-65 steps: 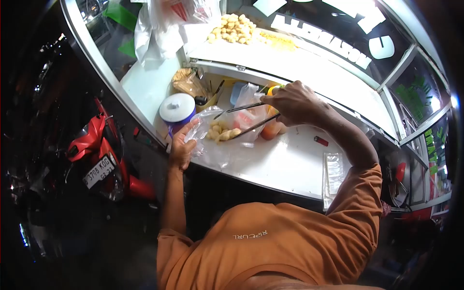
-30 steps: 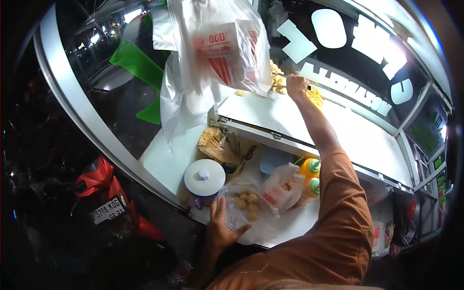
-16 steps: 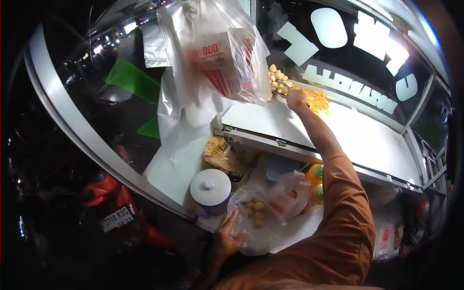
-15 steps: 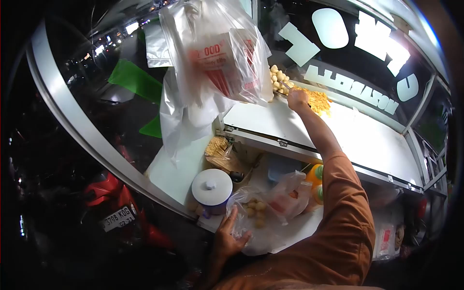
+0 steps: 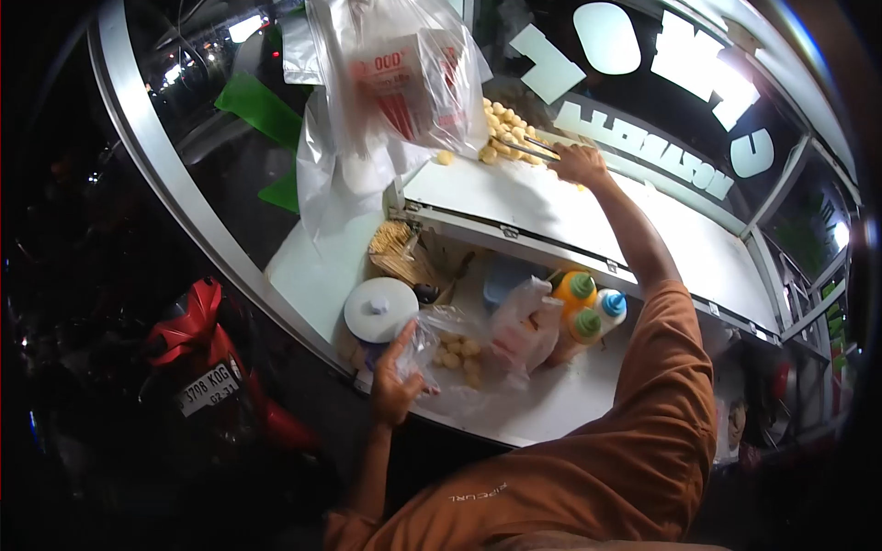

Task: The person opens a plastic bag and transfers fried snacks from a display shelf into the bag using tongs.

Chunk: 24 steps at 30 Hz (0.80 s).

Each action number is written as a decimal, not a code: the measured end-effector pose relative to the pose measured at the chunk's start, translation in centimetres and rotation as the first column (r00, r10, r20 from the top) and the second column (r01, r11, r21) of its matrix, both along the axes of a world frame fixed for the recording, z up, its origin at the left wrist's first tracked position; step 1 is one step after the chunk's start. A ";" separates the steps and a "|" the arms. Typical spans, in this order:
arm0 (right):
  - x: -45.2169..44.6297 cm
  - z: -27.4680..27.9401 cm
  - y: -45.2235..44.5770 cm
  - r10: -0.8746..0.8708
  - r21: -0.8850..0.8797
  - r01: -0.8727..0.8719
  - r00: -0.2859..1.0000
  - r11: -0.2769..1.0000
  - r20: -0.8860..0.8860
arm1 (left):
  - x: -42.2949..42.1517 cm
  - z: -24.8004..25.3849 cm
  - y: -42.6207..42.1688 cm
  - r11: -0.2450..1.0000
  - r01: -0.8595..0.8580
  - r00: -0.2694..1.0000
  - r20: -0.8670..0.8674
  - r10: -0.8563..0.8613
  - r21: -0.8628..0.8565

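Note:
My right hand (image 5: 581,165) is closed around metal tongs (image 5: 536,150), which reach into a pile of small round pale-yellow balls (image 5: 507,124) on the white counter behind the glass. Lower down, my left hand (image 5: 395,384) grips the edge of a clear plastic bag (image 5: 424,349), index finger stretched upward along it. Inside that bag lie several of the same balls (image 5: 457,354). A white-lidded pot (image 5: 380,309) stands just beyond my left fingertips.
Plastic bags with red print (image 5: 395,83) hang above the counter's left end. Wooden skewers (image 5: 392,239) stand behind the pot. Right of the clear bag are another knotted bag (image 5: 525,326) and sauce bottles (image 5: 577,289). A red motorbike (image 5: 197,326) stands outside, left.
My right hand with the tongs has moved from the crumbly orange-yellow heap to the round balls. My left hand stays at the bag. The whole view has shifted somewhat.

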State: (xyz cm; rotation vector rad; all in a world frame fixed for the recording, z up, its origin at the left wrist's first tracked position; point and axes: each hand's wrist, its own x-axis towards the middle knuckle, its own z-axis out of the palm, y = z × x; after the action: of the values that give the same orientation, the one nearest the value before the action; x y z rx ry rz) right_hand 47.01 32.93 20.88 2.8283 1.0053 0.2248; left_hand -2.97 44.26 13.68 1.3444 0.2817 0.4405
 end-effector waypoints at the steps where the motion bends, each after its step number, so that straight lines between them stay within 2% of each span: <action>1: -1.0 0.8 -1.1 0.043 0.023 -0.044 0.999 0.999 0.022 | 0.3 0.1 0.3 1.000 0.016 1.000 -0.008 -0.016 -0.016; 4: -4.2 3.9 -4.0 0.116 0.029 -0.115 0.993 0.993 -0.012 | 1.5 -0.3 0.9 0.999 0.045 0.997 -0.057 -0.046 -0.021; 6: -6.7 5.9 -5.8 0.129 0.006 -0.129 0.984 0.992 -0.121 | 2.2 -0.9 1.6 0.996 0.079 0.994 -0.069 -0.082 -0.040; 8: -8.5 6.4 -8.1 0.194 0.070 -0.185 0.967 0.980 -0.163 | 2.9 -1.3 2.0 0.998 0.062 0.997 -0.056 -0.061 0.008; 10: -9.5 6.0 -10.9 0.392 0.074 -0.385 0.912 0.920 -0.124 | 3.1 -1.4 2.3 0.999 0.037 0.998 -0.048 -0.038 -0.025; 11: -10.8 6.2 -12.2 0.510 0.141 -0.494 0.852 0.858 -0.120 | 3.1 -1.5 2.6 0.994 0.076 0.995 -0.052 -0.080 -0.073; 12: -12.9 6.8 -13.2 0.538 0.176 -0.511 0.824 0.841 -0.178 | 2.9 -1.2 2.7 0.979 0.137 0.988 -0.048 -0.145 -0.148; 14: -17.6 9.1 -14.6 0.551 0.208 -0.512 0.741 0.833 -0.384 | 2.5 -0.9 2.2 0.985 0.089 0.995 -0.027 -0.094 -0.149; 17: -22.1 9.1 -14.9 0.526 0.159 -0.551 0.610 0.819 -0.593 | 1.0 -0.1 2.1 0.977 0.141 0.989 0.061 -0.132 -0.163; 20: -26.1 5.8 -12.3 0.480 -0.030 -0.609 0.653 0.793 -0.586 | 0.2 -0.1 1.8 0.982 0.183 0.977 0.118 -0.177 -0.043; 21: -26.8 2.9 -11.8 0.589 0.032 -0.651 0.665 0.759 -0.459 | 0.0 1.4 0.9 0.972 0.236 0.970 0.065 -0.235 -0.012; 22: -28.8 3.1 -9.7 0.546 -0.099 -0.664 0.682 0.741 -0.487 | 0.3 1.3 0.3 0.971 0.217 0.975 0.028 -0.221 0.102; 23: -29.6 0.8 -8.6 0.629 -0.128 -0.699 0.696 0.704 -0.346 | 0.7 1.0 -0.2 0.956 0.200 0.979 -0.007 -0.203 0.215; 24: -30.5 0.7 -8.2 0.635 -0.143 -0.697 0.705 0.703 -0.315 | 0.9 0.7 -0.4 0.927 0.184 0.983 -0.041 -0.181 0.327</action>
State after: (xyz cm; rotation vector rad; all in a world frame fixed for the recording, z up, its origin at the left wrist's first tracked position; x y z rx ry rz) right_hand 16.53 24.72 21.54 2.1647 1.9492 -0.1897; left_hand -2.04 43.86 14.39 1.6849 0.0895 0.3325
